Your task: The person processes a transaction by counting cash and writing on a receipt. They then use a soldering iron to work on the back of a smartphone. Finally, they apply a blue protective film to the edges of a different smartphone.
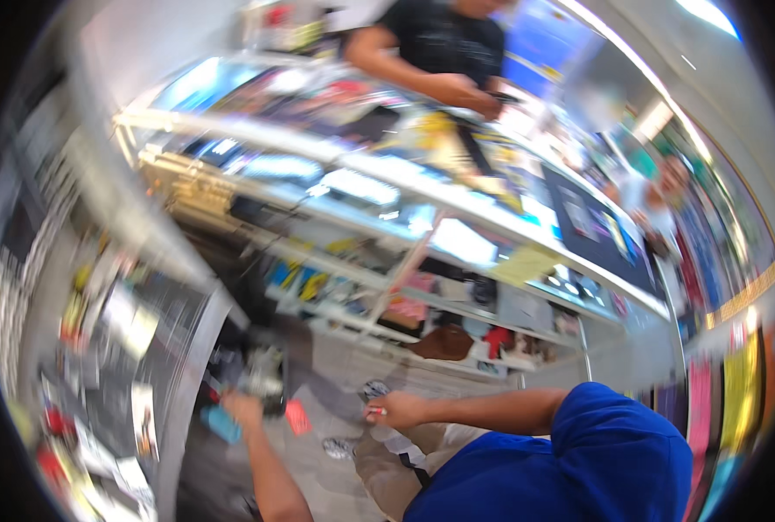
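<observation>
Two bare hands, blurred by motion: the left hand [244,407] is just beside a blue object [222,424], whose long axis slants down rightward, its front end unclear; whether those fingers grip it, I cannot tell; the right hand [394,409] is curled, its hold unclear; grey floor [318,474]; beyond, a lit, shelved display counter [379,165]; behind it, a person in black [444,39].
</observation>
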`<state>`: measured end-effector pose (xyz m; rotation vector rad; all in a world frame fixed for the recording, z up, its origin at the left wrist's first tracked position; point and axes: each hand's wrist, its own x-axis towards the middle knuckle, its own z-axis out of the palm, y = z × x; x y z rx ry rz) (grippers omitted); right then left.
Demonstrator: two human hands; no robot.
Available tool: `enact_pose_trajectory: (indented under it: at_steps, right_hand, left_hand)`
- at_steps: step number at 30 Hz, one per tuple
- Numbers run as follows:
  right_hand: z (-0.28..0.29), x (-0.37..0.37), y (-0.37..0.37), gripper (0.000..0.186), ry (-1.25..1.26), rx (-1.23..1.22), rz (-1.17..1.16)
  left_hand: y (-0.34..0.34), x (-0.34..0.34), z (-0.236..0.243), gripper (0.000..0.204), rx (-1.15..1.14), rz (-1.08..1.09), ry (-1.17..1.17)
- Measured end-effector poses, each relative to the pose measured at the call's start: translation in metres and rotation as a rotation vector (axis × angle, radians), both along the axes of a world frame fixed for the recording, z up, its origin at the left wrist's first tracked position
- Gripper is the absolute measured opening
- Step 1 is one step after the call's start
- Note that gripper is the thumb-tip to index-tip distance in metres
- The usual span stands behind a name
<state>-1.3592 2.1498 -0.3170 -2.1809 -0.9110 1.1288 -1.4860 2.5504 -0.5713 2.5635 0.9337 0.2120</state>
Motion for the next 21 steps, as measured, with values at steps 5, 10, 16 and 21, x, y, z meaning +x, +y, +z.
enact_pose_trajectory:
  at_steps: [5, 10, 16, 21]
  right_hand:
    - [0.092, 0.013, -0.103, 0.049, -0.011, 0.014, -0.153]
    - [0.266, 0.06, -0.23, 0.061, 0.085, 0.343, -0.44]
    - [0.377, 0.126, -0.472, 0.071, -0.538, 0.218, -1.174]
    - [0.368, 0.157, -0.659, 0.077, -0.443, 0.697, -1.794]
  left_hand:
    - [-0.066, -0.043, 0.017, 0.036, -0.044, 0.037, -0.193]
    - [-0.325, 0.023, 0.135, 0.041, -0.484, -0.182, -0.146]
    - [-0.516, 0.148, 0.378, 0.039, -0.611, -0.622, -0.242]
    - [-0.617, 0.26, 0.541, 0.023, -0.569, -1.107, -0.605]
